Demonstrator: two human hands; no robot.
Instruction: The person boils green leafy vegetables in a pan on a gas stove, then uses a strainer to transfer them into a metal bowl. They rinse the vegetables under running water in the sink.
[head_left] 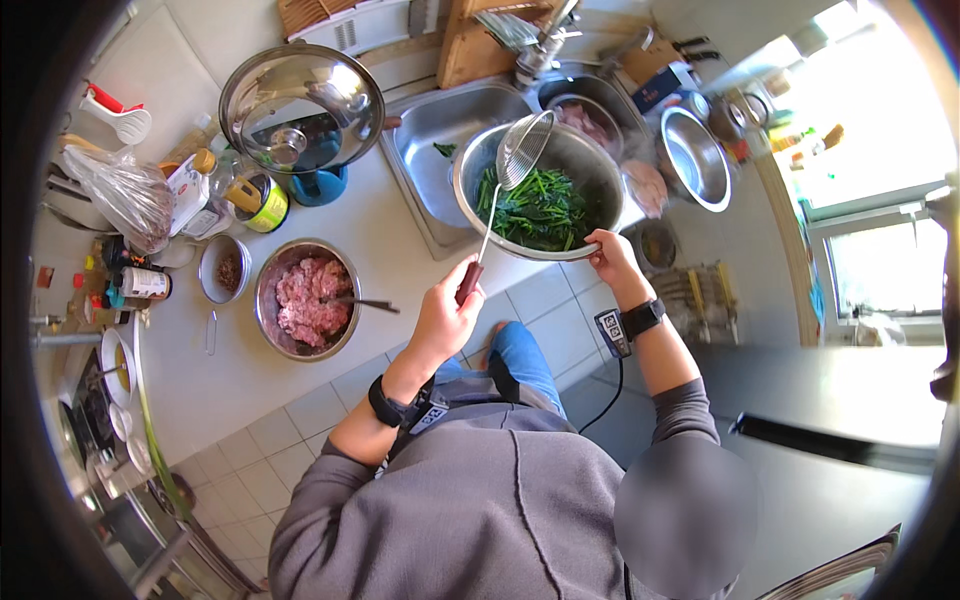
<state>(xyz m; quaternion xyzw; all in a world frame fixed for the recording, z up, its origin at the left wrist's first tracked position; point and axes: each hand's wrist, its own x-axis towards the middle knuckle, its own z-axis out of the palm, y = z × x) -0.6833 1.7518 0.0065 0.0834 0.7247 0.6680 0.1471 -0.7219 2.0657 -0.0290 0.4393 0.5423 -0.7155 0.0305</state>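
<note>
My left hand (pixel 447 312) is closed round the dark red handle of a skimmer (pixel 522 150). Its perforated metal head hangs over the far part of a large steel bowl (pixel 470 205). Green leafy vegetables (pixel 545 212) lie inside, wet and heaped toward the left and near side. My right hand (pixel 614 258) grips the bowl's near right rim, thumb on the edge. The bowl is at the counter's front edge and covers part of the double sink (pixel 420 205). A green scrap (pixel 445 149) lies in the left basin.
Left on the counter, a steel bowl of minced meat (pixel 312 302) has a utensil in it. Beside it stand a small sieve (pixel 222 270), bottles (pixel 222 172) and a glass lid (pixel 300 105). Raw meat (pixel 585 125) sits in the right basin; an empty steel bowl (pixel 694 158) is farther right.
</note>
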